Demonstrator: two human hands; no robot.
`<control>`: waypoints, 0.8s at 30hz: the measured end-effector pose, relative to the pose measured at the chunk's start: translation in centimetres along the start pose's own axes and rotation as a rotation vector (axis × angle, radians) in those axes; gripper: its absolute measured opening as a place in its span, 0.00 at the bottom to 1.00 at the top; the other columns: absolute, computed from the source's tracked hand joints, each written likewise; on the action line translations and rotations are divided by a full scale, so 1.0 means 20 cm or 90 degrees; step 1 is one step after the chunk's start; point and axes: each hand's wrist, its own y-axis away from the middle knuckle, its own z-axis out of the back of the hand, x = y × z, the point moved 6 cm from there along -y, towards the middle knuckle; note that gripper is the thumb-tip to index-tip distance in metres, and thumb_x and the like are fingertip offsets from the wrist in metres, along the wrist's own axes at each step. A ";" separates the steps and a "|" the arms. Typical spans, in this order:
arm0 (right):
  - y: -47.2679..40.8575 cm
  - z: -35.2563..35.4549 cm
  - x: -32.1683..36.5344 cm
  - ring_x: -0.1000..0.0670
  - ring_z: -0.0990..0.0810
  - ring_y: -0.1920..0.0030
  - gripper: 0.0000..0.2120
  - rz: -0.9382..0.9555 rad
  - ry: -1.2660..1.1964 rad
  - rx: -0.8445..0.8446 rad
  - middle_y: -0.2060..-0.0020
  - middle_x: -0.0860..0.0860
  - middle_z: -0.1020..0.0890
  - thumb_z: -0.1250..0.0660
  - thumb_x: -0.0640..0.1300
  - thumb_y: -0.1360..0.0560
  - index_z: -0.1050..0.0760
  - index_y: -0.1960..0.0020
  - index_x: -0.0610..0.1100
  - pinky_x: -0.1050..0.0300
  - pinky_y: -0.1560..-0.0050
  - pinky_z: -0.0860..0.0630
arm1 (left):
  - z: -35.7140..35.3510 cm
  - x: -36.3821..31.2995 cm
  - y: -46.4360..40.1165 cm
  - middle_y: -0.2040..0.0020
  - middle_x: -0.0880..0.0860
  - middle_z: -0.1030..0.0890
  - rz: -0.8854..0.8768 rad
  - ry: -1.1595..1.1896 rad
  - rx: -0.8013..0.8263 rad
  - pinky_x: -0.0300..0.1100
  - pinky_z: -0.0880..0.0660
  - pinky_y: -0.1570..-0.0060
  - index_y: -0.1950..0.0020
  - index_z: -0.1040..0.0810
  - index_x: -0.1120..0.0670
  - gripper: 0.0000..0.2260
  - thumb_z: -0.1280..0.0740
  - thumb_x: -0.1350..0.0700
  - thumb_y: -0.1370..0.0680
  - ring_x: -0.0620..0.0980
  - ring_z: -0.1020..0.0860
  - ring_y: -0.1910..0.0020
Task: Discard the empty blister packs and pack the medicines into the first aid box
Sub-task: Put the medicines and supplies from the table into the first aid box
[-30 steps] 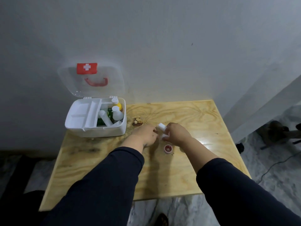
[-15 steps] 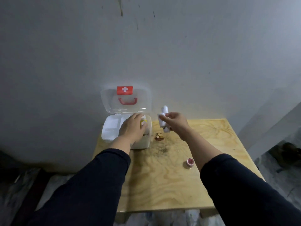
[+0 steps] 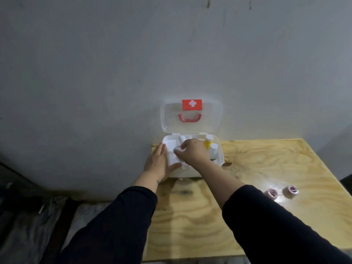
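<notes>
On the left side of the wooden table (image 3: 190, 216), at about 9 o'clock from the first aid box (image 3: 219, 159), the left hand (image 3: 159, 164) lies flat against the box's side wall. Its fingers are spread apart and straight, and its thumb reaches along the front corner of the box. It presses on the box but grips nothing

At the middle of the box, the right hand (image 3: 192, 153) reaches down inside. Its fingers are pinched together on a small white bottle (image 3: 178, 149), which sits over the white tray (image 3: 172, 159) in the left half of the box

At 12 o'clock from the hands, the clear lid (image 3: 191, 116) stands up, leaning on the grey wall (image 3: 171, 54). It has a red label with a white cross (image 3: 192, 104) and a red handle (image 3: 189, 118) under it

At about 3 o'clock from the right hand, a yellow bottle (image 3: 207, 144) and more white bottles (image 3: 214, 150) stand in the right half of the box

Far off at 4 o'clock from the box, two small round pink tubs (image 3: 272, 192) sit near each other on the table, well apart from the box. They look blurry, so I cannot tell what is in them
</notes>
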 end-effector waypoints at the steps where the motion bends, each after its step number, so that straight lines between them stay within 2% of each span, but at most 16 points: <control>1: -0.01 -0.03 0.01 0.43 0.18 0.52 0.17 -0.002 0.026 0.001 0.53 0.43 0.17 0.36 0.52 0.27 0.20 0.51 0.38 0.52 0.55 0.20 | 0.00 0.00 -0.01 0.19 0.53 0.55 -0.009 0.000 0.006 0.52 0.45 0.23 0.20 0.56 0.57 0.46 0.38 0.33 0.25 0.55 0.49 0.20; 3: -0.04 -0.08 0.02 0.42 0.18 0.55 0.17 -0.024 0.070 0.009 0.60 0.44 0.19 0.36 0.53 0.28 0.22 0.56 0.39 0.57 0.65 0.27 | -0.01 0.02 -0.01 0.19 0.53 0.54 -0.019 -0.001 0.011 0.53 0.44 0.24 0.20 0.54 0.56 0.45 0.38 0.33 0.26 0.56 0.47 0.21; 4: -0.05 -0.09 0.02 0.42 0.19 0.56 0.17 -0.034 0.092 0.009 0.62 0.45 0.21 0.36 0.54 0.28 0.23 0.57 0.39 0.59 0.67 0.30 | -0.01 0.02 -0.02 0.19 0.53 0.53 -0.022 -0.003 0.006 0.54 0.42 0.25 0.20 0.53 0.56 0.45 0.38 0.32 0.26 0.57 0.46 0.21; 6: -0.07 -0.09 0.02 0.43 0.18 0.53 0.20 -0.044 0.138 0.002 0.57 0.44 0.18 0.36 0.56 0.26 0.21 0.51 0.39 0.58 0.63 0.30 | 0.00 0.02 -0.02 0.19 0.52 0.51 -0.028 -0.009 -0.003 0.54 0.42 0.25 0.20 0.52 0.56 0.44 0.38 0.33 0.26 0.57 0.44 0.22; 7: -0.08 -0.09 0.03 0.43 0.18 0.50 0.18 -0.046 0.156 -0.006 0.52 0.44 0.17 0.37 0.53 0.24 0.21 0.47 0.39 0.57 0.60 0.28 | 0.00 0.02 -0.02 0.19 0.52 0.51 -0.032 -0.013 -0.007 0.53 0.42 0.25 0.20 0.52 0.56 0.44 0.38 0.33 0.26 0.57 0.44 0.22; 9: -0.11 -0.07 0.03 0.44 0.19 0.45 0.12 -0.049 0.188 -0.012 0.45 0.44 0.18 0.38 0.41 0.23 0.22 0.42 0.41 0.56 0.51 0.22 | -0.01 0.02 -0.02 0.19 0.51 0.52 -0.041 -0.016 -0.012 0.53 0.45 0.24 0.20 0.53 0.56 0.44 0.39 0.33 0.25 0.55 0.47 0.21; 11: -0.12 -0.07 0.02 0.45 0.21 0.42 0.17 -0.047 0.203 -0.007 0.41 0.45 0.19 0.38 0.34 0.25 0.23 0.38 0.43 0.54 0.44 0.21 | -0.03 0.02 -0.02 0.19 0.51 0.55 -0.047 -0.024 -0.008 0.52 0.50 0.22 0.20 0.56 0.56 0.44 0.41 0.33 0.24 0.52 0.52 0.20; 15: -0.12 -0.06 0.00 0.45 0.23 0.38 0.23 -0.067 0.144 -0.018 0.35 0.46 0.23 0.34 0.33 0.27 0.26 0.34 0.47 0.53 0.41 0.22 | -0.02 0.02 0.00 0.19 0.51 0.58 -0.038 -0.035 0.005 0.50 0.55 0.22 0.20 0.58 0.57 0.43 0.42 0.33 0.23 0.51 0.56 0.20; 18: -0.08 -0.04 -0.03 0.43 0.21 0.42 0.17 -0.064 0.081 -0.059 0.37 0.46 0.24 0.35 0.37 0.25 0.23 0.38 0.47 0.54 0.44 0.23 | 0.01 0.00 0.01 0.19 0.52 0.57 -0.037 -0.057 0.014 0.50 0.53 0.22 0.20 0.56 0.57 0.44 0.42 0.32 0.24 0.53 0.53 0.20; 21: -0.03 0.03 -0.07 0.44 0.19 0.46 0.14 -0.043 0.048 -0.060 0.40 0.45 0.21 0.38 0.40 0.25 0.21 0.42 0.46 0.55 0.46 0.23 | 0.07 -0.07 -0.01 0.19 0.54 0.54 -0.092 -0.136 0.016 0.52 0.51 0.23 0.20 0.56 0.58 0.45 0.39 0.34 0.24 0.54 0.51 0.20; 23: 0.01 0.11 -0.11 0.45 0.17 0.52 0.14 -0.046 0.035 -0.060 0.44 0.46 0.17 0.39 0.40 0.25 0.20 0.43 0.46 0.56 0.49 0.21 | 0.13 -0.18 -0.02 0.19 0.55 0.49 -0.163 -0.185 -0.007 0.52 0.49 0.22 0.20 0.51 0.57 0.40 0.37 0.39 0.23 0.53 0.49 0.20; 24: 0.03 0.15 -0.14 0.45 0.17 0.57 0.14 -0.054 0.031 -0.065 0.46 0.46 0.17 0.40 0.41 0.26 0.20 0.44 0.47 0.55 0.51 0.20 | 0.15 -0.26 -0.03 0.20 0.54 0.44 -0.199 -0.195 -0.021 0.52 0.46 0.23 0.21 0.46 0.56 0.36 0.36 0.42 0.22 0.53 0.45 0.21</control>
